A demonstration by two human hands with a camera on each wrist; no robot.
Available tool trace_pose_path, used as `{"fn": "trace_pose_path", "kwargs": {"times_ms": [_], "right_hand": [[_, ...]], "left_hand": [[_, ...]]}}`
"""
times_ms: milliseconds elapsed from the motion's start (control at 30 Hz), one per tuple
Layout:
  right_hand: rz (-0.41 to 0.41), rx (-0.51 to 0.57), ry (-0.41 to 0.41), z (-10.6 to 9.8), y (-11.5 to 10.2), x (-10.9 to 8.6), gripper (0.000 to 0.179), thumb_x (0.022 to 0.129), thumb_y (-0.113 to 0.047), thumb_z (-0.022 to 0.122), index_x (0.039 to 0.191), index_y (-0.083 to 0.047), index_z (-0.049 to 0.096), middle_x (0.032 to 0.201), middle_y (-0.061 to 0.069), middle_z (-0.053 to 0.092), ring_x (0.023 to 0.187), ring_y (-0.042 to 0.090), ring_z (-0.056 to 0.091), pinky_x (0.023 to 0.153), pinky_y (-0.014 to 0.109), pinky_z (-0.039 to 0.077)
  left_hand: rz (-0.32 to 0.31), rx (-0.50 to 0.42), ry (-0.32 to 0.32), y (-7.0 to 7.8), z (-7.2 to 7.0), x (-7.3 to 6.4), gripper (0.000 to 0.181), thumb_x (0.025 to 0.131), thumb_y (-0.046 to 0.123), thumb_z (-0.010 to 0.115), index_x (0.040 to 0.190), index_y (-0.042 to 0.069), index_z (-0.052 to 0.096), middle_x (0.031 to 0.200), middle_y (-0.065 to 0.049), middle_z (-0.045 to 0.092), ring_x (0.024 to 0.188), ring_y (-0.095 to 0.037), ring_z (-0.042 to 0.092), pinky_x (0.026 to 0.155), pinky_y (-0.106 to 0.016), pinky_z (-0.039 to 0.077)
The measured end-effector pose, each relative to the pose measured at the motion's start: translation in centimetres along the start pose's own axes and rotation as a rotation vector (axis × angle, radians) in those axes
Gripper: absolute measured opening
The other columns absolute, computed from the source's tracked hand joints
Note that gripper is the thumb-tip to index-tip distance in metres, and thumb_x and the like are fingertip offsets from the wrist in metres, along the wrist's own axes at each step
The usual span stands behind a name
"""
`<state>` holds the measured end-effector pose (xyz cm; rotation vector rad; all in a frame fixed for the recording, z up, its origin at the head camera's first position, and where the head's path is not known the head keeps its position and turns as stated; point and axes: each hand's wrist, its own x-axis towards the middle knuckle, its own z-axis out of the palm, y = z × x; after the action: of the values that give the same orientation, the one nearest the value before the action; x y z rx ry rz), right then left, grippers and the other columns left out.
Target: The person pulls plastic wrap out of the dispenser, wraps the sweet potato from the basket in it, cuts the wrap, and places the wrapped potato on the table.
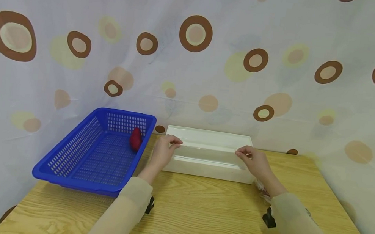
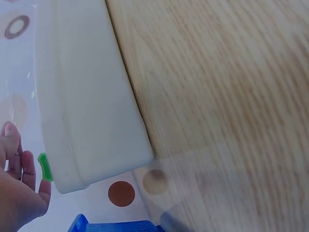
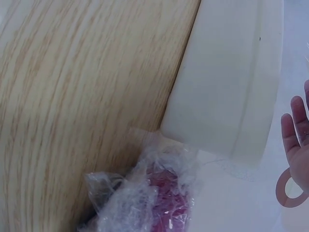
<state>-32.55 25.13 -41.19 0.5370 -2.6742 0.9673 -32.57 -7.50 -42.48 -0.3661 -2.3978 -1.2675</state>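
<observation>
A long white box (image 1: 209, 170) lies on the table with its lid raised at the back. Above it stretches a sheet of clear plastic wrap (image 1: 208, 154), faint, its edge running between the two hands. My left hand (image 1: 163, 150) pinches one corner of the wrap between thumb and fingers at the box's left end. At the other end, my right hand (image 1: 254, 161) pinches the opposite corner. A small green piece (image 2: 45, 166) shows at the box's end in the left wrist view. Fingertip contact is hard to see in the wrist views.
Left of the box stands a blue plastic basket (image 1: 41, 170) holding a dark red oblong thing (image 1: 135, 139). Beside the box's right end lies a purplish-red thing wrapped in clear film (image 3: 169, 200), partly hidden by the right arm in the head view. A patterned curtain (image 1: 212, 77) hangs behind the wooden table (image 1: 204, 214).
</observation>
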Motion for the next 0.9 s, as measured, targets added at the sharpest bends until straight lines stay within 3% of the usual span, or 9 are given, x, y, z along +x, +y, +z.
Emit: {"fn": "trace_pose_path", "kwargs": {"times_ms": [400,700,900], "right_hand": [[-0.048,-0.011,0.059,-1.0,-1.1,0.6,0.019,0.095,-0.021,0.056,0.100,-0.006,0.067,0.099,0.012,0.068,0.086,0.027,0.061,0.074,0.041,0.049],[-0.074,-0.036,0.100,-2.1,-1.9,1.1,0.018,0.094,-0.019,0.057,0.099,-0.005,0.067,0.094,0.012,0.069,0.081,0.025,0.061,0.066,0.034,0.046],[-0.082,-0.029,0.096,-2.7,-2.4,1.5,0.020,0.095,-0.021,0.057,0.099,-0.004,0.067,0.097,0.015,0.068,0.089,0.031,0.063,0.074,0.046,0.050]], "left_hand": [[0.023,0.013,0.067,1.2,-0.3,0.7,0.008,0.088,0.009,0.064,0.088,0.005,0.070,0.087,-0.006,0.064,0.085,-0.022,0.053,0.077,-0.035,0.042],[0.013,0.003,0.131,2.5,-0.5,1.4,0.006,0.087,0.009,0.065,0.085,0.009,0.071,0.086,-0.006,0.067,0.084,-0.021,0.058,0.079,-0.035,0.045],[0.018,-0.007,0.170,3.5,-0.9,2.0,0.007,0.087,0.007,0.065,0.084,0.006,0.071,0.088,-0.009,0.069,0.085,-0.023,0.061,0.080,-0.036,0.048]]}}
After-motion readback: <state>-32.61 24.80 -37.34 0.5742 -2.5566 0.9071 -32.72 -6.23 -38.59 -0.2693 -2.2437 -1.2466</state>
